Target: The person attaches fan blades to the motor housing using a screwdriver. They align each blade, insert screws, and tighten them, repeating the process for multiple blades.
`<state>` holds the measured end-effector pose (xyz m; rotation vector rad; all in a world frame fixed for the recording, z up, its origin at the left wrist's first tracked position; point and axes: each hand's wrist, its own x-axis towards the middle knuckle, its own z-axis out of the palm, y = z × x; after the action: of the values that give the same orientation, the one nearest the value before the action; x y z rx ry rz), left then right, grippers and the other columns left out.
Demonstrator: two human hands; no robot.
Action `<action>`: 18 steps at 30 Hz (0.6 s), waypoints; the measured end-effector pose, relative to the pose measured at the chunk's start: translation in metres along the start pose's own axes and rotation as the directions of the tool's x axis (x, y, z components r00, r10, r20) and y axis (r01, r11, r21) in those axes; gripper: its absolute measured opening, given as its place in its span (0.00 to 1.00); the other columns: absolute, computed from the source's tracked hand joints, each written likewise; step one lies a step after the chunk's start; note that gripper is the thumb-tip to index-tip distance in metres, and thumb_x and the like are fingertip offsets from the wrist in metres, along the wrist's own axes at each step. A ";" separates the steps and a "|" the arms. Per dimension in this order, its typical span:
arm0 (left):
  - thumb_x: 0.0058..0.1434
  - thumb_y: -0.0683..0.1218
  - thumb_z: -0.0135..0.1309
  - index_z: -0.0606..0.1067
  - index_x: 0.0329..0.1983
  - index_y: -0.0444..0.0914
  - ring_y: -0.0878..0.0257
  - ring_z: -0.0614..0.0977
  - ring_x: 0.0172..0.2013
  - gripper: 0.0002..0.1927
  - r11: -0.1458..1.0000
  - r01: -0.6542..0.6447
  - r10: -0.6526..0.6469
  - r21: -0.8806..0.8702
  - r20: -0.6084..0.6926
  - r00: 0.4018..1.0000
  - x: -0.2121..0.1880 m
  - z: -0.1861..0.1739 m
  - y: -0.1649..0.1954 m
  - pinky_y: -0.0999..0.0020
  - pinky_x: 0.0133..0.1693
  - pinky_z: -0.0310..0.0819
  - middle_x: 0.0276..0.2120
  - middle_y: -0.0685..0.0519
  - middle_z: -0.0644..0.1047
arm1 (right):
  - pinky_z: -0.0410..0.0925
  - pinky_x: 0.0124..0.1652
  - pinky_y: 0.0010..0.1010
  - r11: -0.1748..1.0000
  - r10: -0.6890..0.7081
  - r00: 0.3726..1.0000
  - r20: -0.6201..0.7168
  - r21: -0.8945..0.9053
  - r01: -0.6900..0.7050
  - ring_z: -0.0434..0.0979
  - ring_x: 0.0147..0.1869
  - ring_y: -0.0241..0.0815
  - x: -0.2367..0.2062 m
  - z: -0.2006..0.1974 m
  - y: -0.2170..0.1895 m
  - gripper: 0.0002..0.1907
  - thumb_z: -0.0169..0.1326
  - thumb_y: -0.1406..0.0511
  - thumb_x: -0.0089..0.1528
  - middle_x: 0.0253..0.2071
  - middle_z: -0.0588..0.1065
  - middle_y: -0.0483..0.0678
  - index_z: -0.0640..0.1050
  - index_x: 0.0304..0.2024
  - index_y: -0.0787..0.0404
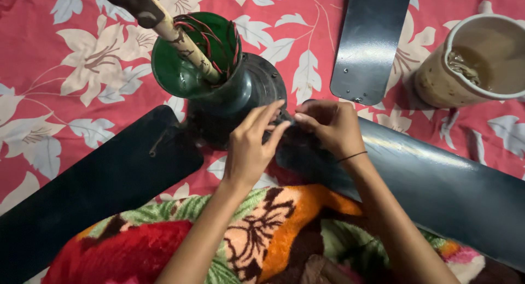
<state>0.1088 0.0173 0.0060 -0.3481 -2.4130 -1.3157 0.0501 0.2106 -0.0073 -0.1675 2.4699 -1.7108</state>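
A dark green ceiling-fan motor housing point(257, 87) stands on a red floral sheet, with a green cup-shaped canopy point(169, 71) on top, red wires and a worn rod point(183, 43) rising from it. My left hand point(251, 144) and my right hand point(328, 125) meet at the housing's near edge, fingertips pinched together where a dark fan blade point(437, 180) joins it. Whatever small part the fingers hold is hidden. A second dark blade point(93, 185) extends to the lower left.
A third loose blade point(369, 43) lies at the top, with holes at its near end. A dirty beige bucket point(470, 60) holding murky liquid stands at the upper right. A colourful blanket point(262, 240) covers my lap at the bottom.
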 end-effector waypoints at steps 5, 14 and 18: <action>0.63 0.36 0.58 0.79 0.57 0.37 0.54 0.86 0.36 0.18 0.989 0.071 -0.068 -0.128 0.025 0.997 0.004 0.006 0.001 0.67 0.38 0.78 0.39 0.44 0.82 | 0.64 0.26 0.23 0.955 0.088 0.989 0.119 0.271 -0.118 0.75 0.29 0.31 0.004 0.011 0.006 0.15 0.68 0.67 0.59 0.26 0.78 0.47 0.76 0.43 0.65; 0.67 0.39 0.57 0.80 0.50 0.35 0.58 0.87 0.37 0.09 0.961 0.144 -0.188 -0.238 -0.174 0.967 0.009 0.004 0.002 0.70 0.37 0.83 0.42 0.46 0.82 | 0.73 0.53 0.44 0.679 -0.385 0.914 0.126 -0.633 0.373 0.81 0.55 0.54 0.010 -0.044 0.011 0.24 0.65 0.51 0.64 0.51 0.81 0.53 0.79 0.54 0.58; 0.65 0.39 0.60 0.82 0.47 0.33 0.56 0.83 0.34 0.08 0.996 0.078 -0.083 -0.031 -0.233 0.969 0.004 0.013 0.007 0.65 0.35 0.76 0.38 0.43 0.78 | 0.69 0.49 0.52 0.709 -0.096 0.971 0.220 -0.669 0.222 0.76 0.56 0.58 0.000 -0.042 0.012 0.44 0.64 0.39 0.47 0.53 0.75 0.56 0.76 0.64 0.44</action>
<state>0.1050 0.0325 0.0069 -0.0932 -2.2372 -1.3364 0.0428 0.2539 -0.0043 -0.5884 2.8876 -0.6623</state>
